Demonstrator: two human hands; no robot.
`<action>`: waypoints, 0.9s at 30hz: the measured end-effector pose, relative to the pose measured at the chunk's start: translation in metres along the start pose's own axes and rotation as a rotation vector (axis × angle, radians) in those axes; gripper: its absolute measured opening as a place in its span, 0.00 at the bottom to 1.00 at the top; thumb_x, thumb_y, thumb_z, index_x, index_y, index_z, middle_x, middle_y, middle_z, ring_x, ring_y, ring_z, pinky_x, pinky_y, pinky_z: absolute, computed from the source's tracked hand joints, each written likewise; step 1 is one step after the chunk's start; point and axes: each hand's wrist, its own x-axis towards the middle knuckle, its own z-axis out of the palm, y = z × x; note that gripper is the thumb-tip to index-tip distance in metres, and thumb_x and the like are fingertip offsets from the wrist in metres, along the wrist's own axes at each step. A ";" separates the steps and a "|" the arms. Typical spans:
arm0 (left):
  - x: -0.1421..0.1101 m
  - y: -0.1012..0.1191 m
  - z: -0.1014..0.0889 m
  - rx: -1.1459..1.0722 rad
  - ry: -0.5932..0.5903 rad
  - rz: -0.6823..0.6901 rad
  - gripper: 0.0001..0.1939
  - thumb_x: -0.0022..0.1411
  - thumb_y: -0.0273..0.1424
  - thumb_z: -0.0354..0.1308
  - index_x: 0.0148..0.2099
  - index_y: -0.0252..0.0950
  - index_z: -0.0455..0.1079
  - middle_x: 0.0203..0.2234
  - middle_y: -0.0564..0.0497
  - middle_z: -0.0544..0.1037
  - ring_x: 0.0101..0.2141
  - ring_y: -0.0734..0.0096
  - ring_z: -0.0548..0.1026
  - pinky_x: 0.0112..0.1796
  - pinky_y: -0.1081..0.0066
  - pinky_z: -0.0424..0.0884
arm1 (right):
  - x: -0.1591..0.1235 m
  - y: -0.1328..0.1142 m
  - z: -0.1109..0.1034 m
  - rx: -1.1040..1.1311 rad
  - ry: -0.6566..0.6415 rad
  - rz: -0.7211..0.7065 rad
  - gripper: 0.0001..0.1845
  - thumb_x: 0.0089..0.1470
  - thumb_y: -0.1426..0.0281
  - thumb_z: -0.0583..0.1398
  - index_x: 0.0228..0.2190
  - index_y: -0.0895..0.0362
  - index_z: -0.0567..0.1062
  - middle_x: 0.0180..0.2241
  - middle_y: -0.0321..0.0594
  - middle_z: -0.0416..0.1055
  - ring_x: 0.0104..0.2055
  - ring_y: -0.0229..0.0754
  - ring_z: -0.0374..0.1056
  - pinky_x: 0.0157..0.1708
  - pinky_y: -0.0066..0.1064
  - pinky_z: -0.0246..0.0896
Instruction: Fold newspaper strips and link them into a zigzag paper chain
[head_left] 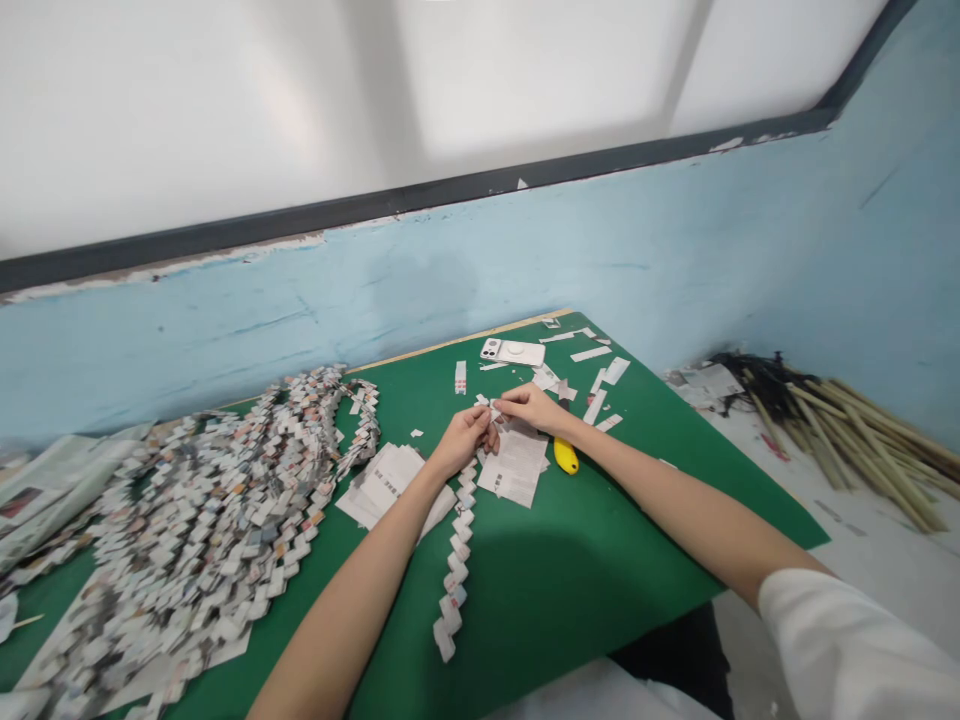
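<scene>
A zigzag chain of folded paper (459, 545) runs down the green table from between my hands. Its upper end is pinched in the closed fingers of my left hand (466, 438). Just to the right, my right hand (529, 408) is closed too, its fingertips pressed on a small white paper piece (493, 408) at the chain's end. Whether that piece is joined to the chain I cannot make out. Under my hands lies a printed paper sheet (516, 470). Beside my right wrist is a yellow-handled tool (566, 456), its dark end partly hidden by the wrist.
A large heap of folded-paper chain (217, 510) covers the table's left side. More printed sheets (386, 480) lie left of the chain. Behind my hands are a white phone (514, 351) and loose paper strips (591, 354). Bamboo-like sticks (862, 430) lie on the floor at right.
</scene>
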 end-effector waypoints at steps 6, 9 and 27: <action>0.001 0.000 0.000 0.006 0.023 0.010 0.23 0.63 0.51 0.62 0.37 0.34 0.69 0.16 0.56 0.70 0.18 0.73 0.70 0.22 0.74 0.59 | -0.001 -0.003 -0.001 -0.060 0.026 -0.035 0.28 0.60 0.50 0.60 0.19 0.58 0.70 0.18 0.33 0.61 0.22 0.35 0.52 0.25 0.30 0.47; 0.002 0.000 0.001 -0.019 0.092 0.023 0.22 0.62 0.50 0.63 0.34 0.35 0.67 0.14 0.58 0.66 0.18 0.73 0.70 0.22 0.74 0.60 | -0.003 -0.007 -0.001 -0.063 0.082 -0.048 0.28 0.61 0.50 0.59 0.18 0.57 0.69 0.17 0.33 0.60 0.22 0.35 0.51 0.25 0.30 0.46; -0.001 0.003 0.002 0.216 0.225 0.123 0.23 0.66 0.53 0.57 0.35 0.37 0.67 0.17 0.54 0.74 0.19 0.71 0.71 0.24 0.72 0.65 | -0.003 -0.012 0.002 0.029 -0.081 -0.032 0.29 0.63 0.49 0.58 0.21 0.58 0.69 0.19 0.32 0.61 0.23 0.34 0.53 0.26 0.29 0.47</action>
